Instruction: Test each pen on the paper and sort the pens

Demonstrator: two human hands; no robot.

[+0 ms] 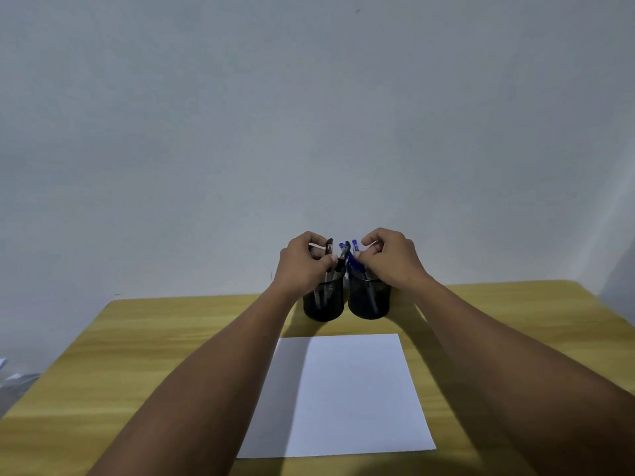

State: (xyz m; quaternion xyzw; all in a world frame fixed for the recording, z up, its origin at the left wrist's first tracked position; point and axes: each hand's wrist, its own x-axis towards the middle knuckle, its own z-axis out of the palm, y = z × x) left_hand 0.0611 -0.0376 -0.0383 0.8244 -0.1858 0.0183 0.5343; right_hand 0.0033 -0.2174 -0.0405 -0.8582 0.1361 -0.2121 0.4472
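Note:
Two black mesh pen cups stand side by side at the back of the wooden table, the left cup (323, 305) and the right cup (368, 302). Black-capped pens (338, 261) stick up from the left cup and blue-capped pens (354, 247) from the right one. My left hand (304, 264) is above the left cup with its fingers curled round the tops of the black pens. My right hand (390, 257) is above the right cup and pinches the blue pens. A blank white sheet of paper (347, 393) lies flat in front of the cups, between my forearms.
The wooden table (154, 355) runs to a plain grey wall right behind the cups. Its left edge falls away at the lower left, where some pale clutter (10, 376) lies off the table.

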